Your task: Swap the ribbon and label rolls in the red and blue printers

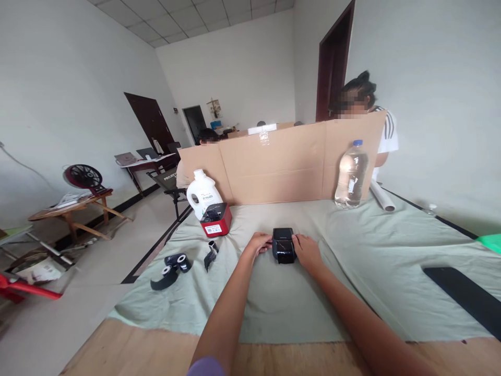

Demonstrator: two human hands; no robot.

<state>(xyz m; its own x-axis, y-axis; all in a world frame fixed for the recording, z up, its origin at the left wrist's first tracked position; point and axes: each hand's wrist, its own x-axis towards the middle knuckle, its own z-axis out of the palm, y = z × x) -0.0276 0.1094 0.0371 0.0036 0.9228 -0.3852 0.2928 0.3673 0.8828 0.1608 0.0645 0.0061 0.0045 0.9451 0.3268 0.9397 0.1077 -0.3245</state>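
Observation:
A small black device (283, 245), box-shaped like a portable label printer, rests on the green cloth with a strip of glossy black film over its near side. My left hand (260, 244) has its fingers curled against the device's left edge. Against the right edge, my right hand (307, 253) grips it with the fingertips near the top; some fingers are hidden. To the left lie a loose black roll (211, 254) with its film partly unwound and several more black rolls (176, 267) in a cluster.
A red-and-black box-shaped device (216, 221) stands before a white jug (204, 190). Cardboard (274, 167) forms a screen at the back, with a water bottle (351, 177) and white tube (382, 197) to the right. A black flat object (462, 292) lies far right. People sit beyond the cardboard.

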